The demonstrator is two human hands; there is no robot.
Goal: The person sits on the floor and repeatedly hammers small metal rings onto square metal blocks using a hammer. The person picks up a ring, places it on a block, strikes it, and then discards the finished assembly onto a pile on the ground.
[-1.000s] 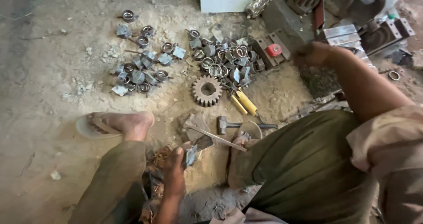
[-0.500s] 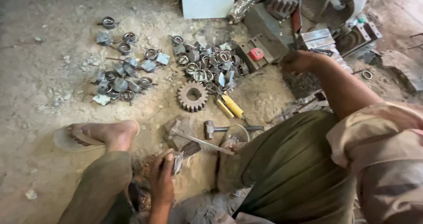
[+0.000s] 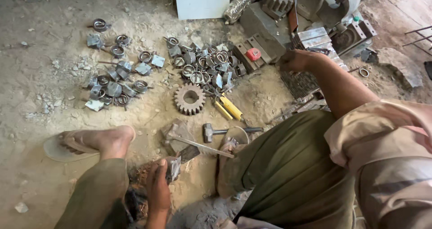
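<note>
The left hand (image 3: 158, 184) grips a small metal piece (image 3: 173, 168) between closed fingers, while the right hand (image 3: 294, 60) reaches among metal blocks (image 3: 315, 37), its grip unclear.

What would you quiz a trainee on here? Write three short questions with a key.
1. True or false: the toothed gear stands on its edge.
2. The left hand grips: A) a small metal piece, B) a hammer, C) a sandal.
3. Which hand is stretched toward the metal blocks?
Key: 1 false, it lies flat on the ground; 2 A; 3 the right hand.
</note>
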